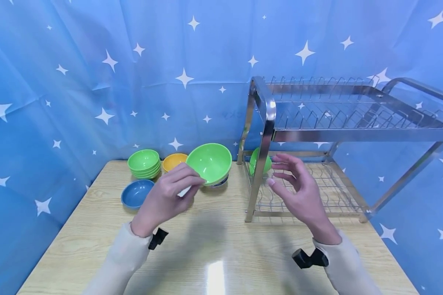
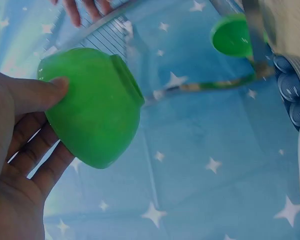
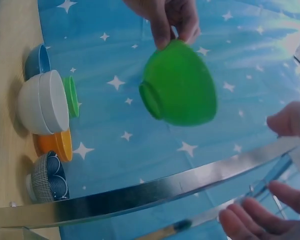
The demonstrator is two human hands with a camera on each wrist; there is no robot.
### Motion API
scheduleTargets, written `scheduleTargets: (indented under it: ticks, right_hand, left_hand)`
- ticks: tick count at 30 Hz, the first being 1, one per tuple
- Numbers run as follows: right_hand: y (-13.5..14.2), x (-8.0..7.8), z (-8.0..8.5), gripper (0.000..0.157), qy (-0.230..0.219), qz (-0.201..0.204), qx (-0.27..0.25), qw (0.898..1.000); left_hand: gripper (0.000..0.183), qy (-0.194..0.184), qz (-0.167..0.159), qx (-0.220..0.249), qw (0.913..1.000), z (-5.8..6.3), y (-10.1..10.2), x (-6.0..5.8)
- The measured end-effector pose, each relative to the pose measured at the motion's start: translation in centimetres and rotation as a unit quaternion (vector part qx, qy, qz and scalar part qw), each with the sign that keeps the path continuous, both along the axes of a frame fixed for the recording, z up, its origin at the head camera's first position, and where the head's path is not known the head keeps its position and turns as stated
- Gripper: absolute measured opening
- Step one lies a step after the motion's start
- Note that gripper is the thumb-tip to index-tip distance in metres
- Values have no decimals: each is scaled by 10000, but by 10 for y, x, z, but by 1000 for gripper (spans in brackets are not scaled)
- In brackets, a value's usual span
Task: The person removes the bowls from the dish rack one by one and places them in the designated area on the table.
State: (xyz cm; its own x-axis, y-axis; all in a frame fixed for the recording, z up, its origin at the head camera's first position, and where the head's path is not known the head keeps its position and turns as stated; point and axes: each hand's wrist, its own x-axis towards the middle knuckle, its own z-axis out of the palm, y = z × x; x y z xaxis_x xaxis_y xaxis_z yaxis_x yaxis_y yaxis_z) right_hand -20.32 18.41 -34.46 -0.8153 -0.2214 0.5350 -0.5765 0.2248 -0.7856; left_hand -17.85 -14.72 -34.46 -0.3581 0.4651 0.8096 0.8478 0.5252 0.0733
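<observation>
My left hand (image 1: 170,190) pinches a green bowl (image 1: 210,162) by its rim, between the thumb and fingers, and holds it above the table. In the left wrist view the thumb presses on the outside of this green bowl (image 2: 97,110). My right hand (image 1: 300,192) holds nothing; its fingers are spread and gently bent beside the front left post of a metal dish rack (image 1: 267,114). Another green bowl (image 1: 254,160) stands tilted on the rack's lower shelf, partly hidden by the post.
On the table's left are stacked green bowls (image 1: 144,160), a blue bowl (image 1: 136,194) and an orange bowl (image 1: 174,159). White bowls (image 3: 42,102) and a patterned bowl (image 3: 42,175) are mostly hidden in the head view. A starry blue curtain (image 1: 151,102) hangs behind.
</observation>
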Motion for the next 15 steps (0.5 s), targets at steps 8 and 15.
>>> scheduleTargets:
  ticks: [8, 15]
  right_hand:
    - [-16, -21, 2, 54, 384, -324, 75, 9987]
    - [-25, -32, 1, 33, 533, -405, 75, 9977]
  left_hand:
    - [18, -371, 623, 206, 9972, -9, -28, -32]
    - [15, -874, 1364, 201, 9866, -16, -58, -62]
